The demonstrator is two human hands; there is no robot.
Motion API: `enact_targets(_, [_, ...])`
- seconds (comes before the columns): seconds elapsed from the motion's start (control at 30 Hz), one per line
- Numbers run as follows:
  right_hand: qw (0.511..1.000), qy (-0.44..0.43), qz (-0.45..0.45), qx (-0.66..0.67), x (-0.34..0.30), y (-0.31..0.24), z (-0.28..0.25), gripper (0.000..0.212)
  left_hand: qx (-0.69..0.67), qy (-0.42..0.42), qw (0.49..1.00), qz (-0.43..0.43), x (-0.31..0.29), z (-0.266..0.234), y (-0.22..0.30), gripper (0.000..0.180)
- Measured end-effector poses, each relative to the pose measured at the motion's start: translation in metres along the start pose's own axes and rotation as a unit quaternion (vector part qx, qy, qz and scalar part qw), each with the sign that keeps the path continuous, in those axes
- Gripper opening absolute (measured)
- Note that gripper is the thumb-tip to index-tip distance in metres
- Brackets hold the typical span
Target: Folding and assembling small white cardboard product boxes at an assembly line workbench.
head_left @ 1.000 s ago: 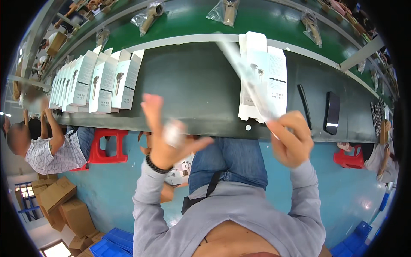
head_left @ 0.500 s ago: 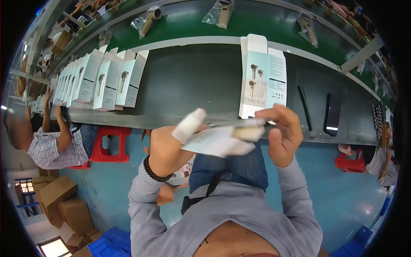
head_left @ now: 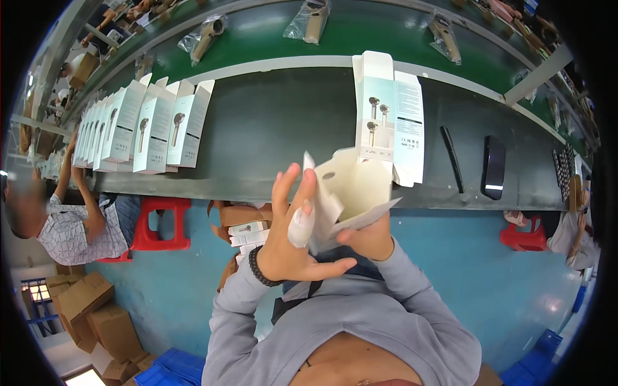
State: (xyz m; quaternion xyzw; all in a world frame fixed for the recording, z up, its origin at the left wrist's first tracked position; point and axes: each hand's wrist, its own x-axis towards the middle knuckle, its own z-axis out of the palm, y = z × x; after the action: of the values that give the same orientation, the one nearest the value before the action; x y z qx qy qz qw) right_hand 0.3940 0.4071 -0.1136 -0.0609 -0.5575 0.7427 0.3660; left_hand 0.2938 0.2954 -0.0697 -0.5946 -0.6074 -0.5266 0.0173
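An unfolded white carton (head_left: 364, 186) is in front of me at the bench's near edge, its open end and pale inside showing. My right hand (head_left: 373, 239) grips it from below, thumb against a lower flap and other fingers hidden behind. Beside its left wall, my left hand (head_left: 290, 248) is open, fingers spread and thumb stretched out. A white wrapping covers one of its fingers; whether the fingertips touch the carton I cannot tell. Just behind lie flat printed cartons (head_left: 375, 122), white and pale green with pictures of a handheld device.
Several erected cartons (head_left: 187, 125) stand in rows at the bench's left. A black pen (head_left: 452, 159) and a phone (head_left: 494, 167) lie to the right. Bagged devices (head_left: 315, 22) rest on the green conveyor (head_left: 257, 48). A co-worker (head_left: 84, 225) sits at far left, near a red stool (head_left: 161, 222).
The carton has turned from a tilted, blurred shape into an opened box facing me. My left hand has spread its fingers; my right has moved beneath the carton. Bagged devices shifted left.
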Motion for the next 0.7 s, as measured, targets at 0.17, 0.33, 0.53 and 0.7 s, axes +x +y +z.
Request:
enact_targets(0.17, [0.996,-0.046,-0.047,-0.053,-0.003,0.002,-0.003,0.104,0.025,-0.065,0.995,0.069,0.016,-0.008,-0.005,0.082])
enact_targets(0.33, [0.967,-0.076,-0.126,-0.210,-0.001,0.007,-0.002,0.089,-0.032,-0.103,0.994,-0.031,0.014,-0.012,-0.008,0.056])
enact_targets(0.53, [0.997,0.051,-0.059,-0.027,0.002,-0.003,0.026,0.047,-0.171,0.044,0.983,-0.046,0.008,0.018,-0.011,0.080])
enact_targets(0.7, [0.988,0.099,-0.112,0.026,-0.002,0.006,0.029,0.038,-0.193,0.048,0.979,-0.041,0.008,0.021,-0.010,0.076])
